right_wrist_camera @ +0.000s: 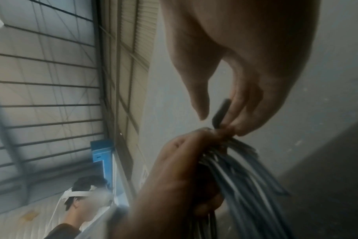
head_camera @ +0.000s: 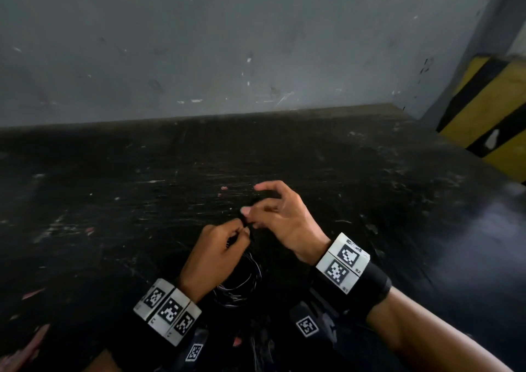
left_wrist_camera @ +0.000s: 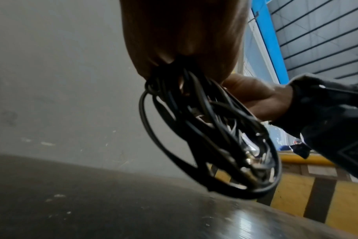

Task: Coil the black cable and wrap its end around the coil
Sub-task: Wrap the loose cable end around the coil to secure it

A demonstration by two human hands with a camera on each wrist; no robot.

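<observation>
Wrist bands point(head_camera: 168, 310) with printed markers sit nearest the lens, one on each forearm. Left hand point(head_camera: 212, 253) has fingers curled tight around the top of the black cable point(head_camera: 242, 280) coil; loops hang below the fist, above the near part of the table, touching or just clear, can't tell. Right hand point(head_camera: 280, 218) is just right of it, thumb and fingertips pinching the cable end point(right_wrist_camera: 220, 113), a short dark plug stub, right at the bundle top; other fingers loosely spread. Both hands meet near table centre-front. Black scuffed table point(head_camera: 370, 186) has bare surface left, right and far of the hands. Far edge butts a grey wall point(head_camera: 227, 44). Right edge drops off beside a yellow-black striped post point(head_camera: 489, 109).
</observation>
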